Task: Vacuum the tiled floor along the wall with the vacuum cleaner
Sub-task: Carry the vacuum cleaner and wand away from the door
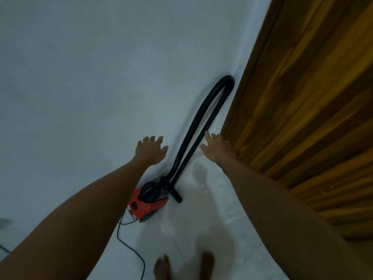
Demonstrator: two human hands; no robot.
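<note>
Vacuum cleaner [148, 201]: one red canister unit, standing on the tiled floor [212, 229] against the wall [80, 67], below and between both hands. One black hose [203, 118] loops up from it, passing just inside the right hand [217, 147] and to the right of the left hand [151, 149]. Both hands are outstretched with fingers spread, gripping nothing. Current step, as judged: reaching for the hose; vacuuming has not begun. The next move calls for one hand to close round the hose near its free end beside the canister. One power cord [129, 243] trails below the left forearm. One wooden door [302, 98] stands right of the right hand.
</note>
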